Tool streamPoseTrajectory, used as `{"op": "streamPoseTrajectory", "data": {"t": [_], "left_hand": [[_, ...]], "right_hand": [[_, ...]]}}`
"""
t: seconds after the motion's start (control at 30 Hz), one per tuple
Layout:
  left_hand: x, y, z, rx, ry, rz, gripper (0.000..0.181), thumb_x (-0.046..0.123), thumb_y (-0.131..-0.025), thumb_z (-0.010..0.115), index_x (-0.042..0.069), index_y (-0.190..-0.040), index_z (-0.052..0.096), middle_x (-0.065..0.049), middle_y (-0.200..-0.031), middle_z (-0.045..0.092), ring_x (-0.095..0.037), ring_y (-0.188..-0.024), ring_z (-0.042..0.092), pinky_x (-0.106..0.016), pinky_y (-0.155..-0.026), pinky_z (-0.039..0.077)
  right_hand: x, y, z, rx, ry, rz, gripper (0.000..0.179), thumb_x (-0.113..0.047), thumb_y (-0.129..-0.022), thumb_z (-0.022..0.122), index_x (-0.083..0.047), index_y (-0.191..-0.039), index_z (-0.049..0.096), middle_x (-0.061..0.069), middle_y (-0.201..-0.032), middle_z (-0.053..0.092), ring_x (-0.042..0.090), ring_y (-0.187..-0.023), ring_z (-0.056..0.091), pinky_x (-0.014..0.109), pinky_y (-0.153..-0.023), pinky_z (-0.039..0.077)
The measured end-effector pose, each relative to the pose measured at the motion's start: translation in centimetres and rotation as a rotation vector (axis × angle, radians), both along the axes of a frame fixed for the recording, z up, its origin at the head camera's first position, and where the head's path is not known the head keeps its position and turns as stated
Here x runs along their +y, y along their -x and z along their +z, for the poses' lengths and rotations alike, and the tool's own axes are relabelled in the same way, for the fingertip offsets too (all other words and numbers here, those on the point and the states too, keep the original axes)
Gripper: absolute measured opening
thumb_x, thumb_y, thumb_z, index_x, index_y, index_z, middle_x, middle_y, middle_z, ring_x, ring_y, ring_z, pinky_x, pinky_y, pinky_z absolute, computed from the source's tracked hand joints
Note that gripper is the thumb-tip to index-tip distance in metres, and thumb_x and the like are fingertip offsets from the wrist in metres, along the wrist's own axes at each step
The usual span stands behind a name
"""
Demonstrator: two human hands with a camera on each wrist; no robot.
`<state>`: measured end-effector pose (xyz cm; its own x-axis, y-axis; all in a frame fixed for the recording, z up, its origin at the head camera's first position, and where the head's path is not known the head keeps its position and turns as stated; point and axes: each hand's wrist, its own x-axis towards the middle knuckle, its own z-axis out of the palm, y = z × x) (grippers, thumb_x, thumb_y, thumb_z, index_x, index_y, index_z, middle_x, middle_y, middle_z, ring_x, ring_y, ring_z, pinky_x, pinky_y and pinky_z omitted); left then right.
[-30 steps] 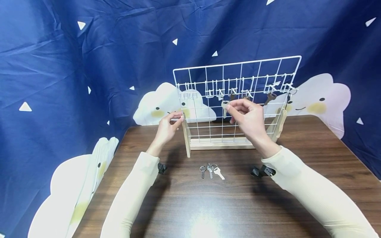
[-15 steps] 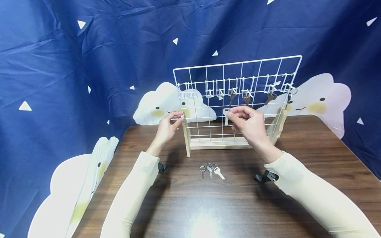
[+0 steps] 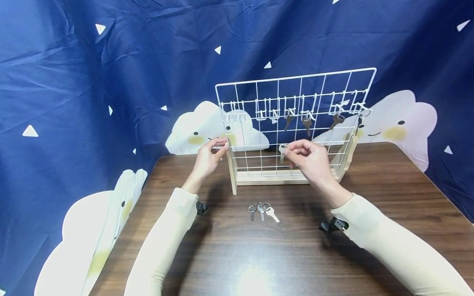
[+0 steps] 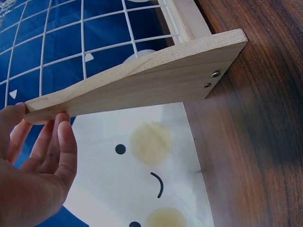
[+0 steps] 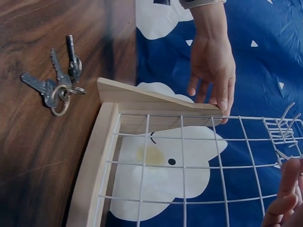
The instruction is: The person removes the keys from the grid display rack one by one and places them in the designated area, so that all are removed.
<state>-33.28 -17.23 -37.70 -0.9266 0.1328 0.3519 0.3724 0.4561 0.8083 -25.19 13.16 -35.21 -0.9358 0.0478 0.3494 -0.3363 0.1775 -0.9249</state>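
Note:
My left hand (image 3: 208,159) pinches the upper end of the wooden side piece (image 4: 137,82) of a white wire-grid rack (image 3: 231,170), with the thumb on one face and fingers on the other. In front of the grid, my right hand (image 3: 312,159) pinches a silver key (image 3: 282,153) by its head, blade hanging down. That key is out of sight in the right wrist view, where only the fingertips (image 5: 284,198) show at the edge. Above the right hand, dark keys (image 3: 307,123) hang from several white hooks; a key on a ring (image 3: 360,121) hangs at the far right.
Three loose keys (image 5: 59,78) with rings lie on the brown wooden table (image 3: 237,246) in front of the rack. Bare white hooks (image 3: 261,116) line the grid's left part. A blue cloth (image 3: 148,61) with clouds hangs behind.
My right hand has lowered the key from near hook height to the lower grid, drifting slightly right. The hanging keys above have come into fuller view. My left hand stays put.

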Motion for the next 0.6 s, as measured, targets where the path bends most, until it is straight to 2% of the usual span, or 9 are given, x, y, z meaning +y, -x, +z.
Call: {"op": "streamPoseTrajectory", "data": {"t": [0.2, 0.3, 0.6], "left_hand": [[-0.1, 0.1, 0.0, 0.005, 0.023, 0.008, 0.03, 0.028, -0.097, 0.066, 0.013, -0.123, 0.068, -0.013, -0.12, 0.07, -0.032, -0.096, 0.074, -0.031, -0.071, 0.062], [-0.1, 0.1, 0.0, 0.004, 0.024, 0.008, 0.03, 0.028, -0.097, 0.066, 0.014, -0.124, 0.068, -0.012, -0.12, 0.07, -0.031, -0.095, 0.074, -0.028, -0.069, 0.061], [-0.1, 0.2, -0.1, -0.006, -0.005, -0.003, 0.03, 0.025, -0.097, 0.067, 0.012, -0.124, 0.068, -0.016, -0.121, 0.069, -0.04, -0.1, 0.072, -0.043, -0.075, 0.063]], "right_hand": [[0.2, 0.0, -0.9, -0.02, -0.021, 0.008, 0.025, -0.014, -0.088, 0.075, 0.005, -0.102, 0.066, -0.021, -0.066, 0.068, 0.008, -0.049, 0.063, 0.018, -0.056, 0.053], [0.3, 0.0, -1.3, -0.037, -0.032, 0.018, 0.025, -0.012, -0.089, 0.073, 0.005, -0.105, 0.066, -0.022, -0.066, 0.068, 0.009, -0.049, 0.063, 0.018, -0.056, 0.051], [0.7, -0.3, -2.2, -0.096, -0.09, 0.037, 0.024, -0.016, -0.089, 0.074, 0.002, -0.101, 0.067, -0.019, -0.069, 0.071, 0.011, -0.052, 0.064, 0.019, -0.053, 0.049]]}}
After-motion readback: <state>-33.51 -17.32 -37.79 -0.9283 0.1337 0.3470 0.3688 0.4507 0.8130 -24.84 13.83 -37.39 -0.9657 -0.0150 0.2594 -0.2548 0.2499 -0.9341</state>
